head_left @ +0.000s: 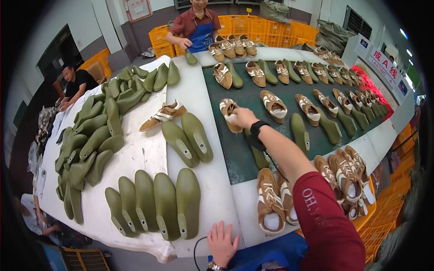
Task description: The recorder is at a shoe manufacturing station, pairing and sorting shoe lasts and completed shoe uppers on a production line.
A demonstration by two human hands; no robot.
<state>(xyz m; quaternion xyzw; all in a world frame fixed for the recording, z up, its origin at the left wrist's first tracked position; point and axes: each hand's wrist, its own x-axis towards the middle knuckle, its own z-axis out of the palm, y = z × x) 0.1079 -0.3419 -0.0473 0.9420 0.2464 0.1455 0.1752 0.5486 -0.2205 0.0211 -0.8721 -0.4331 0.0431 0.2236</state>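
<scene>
Shoe (228, 113) on dark belt (235, 153) gripped by right hand (244, 118) fingers; left hand (221, 244) flat, open; green lasts (187, 137) beside.

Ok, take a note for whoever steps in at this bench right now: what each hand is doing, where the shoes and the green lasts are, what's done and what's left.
Right hand: stretched out over the dark conveyor belt, fingers on a brown and white shoe upper.
Left hand: flat on the white table edge, holding nothing.
Done: rows of uppers, many paired with a last, already lie along the belt.
Left: five green lasts stand in a row near the left hand, two more by the belt, a big heap further left, and uppers wait at the near edge.
</scene>
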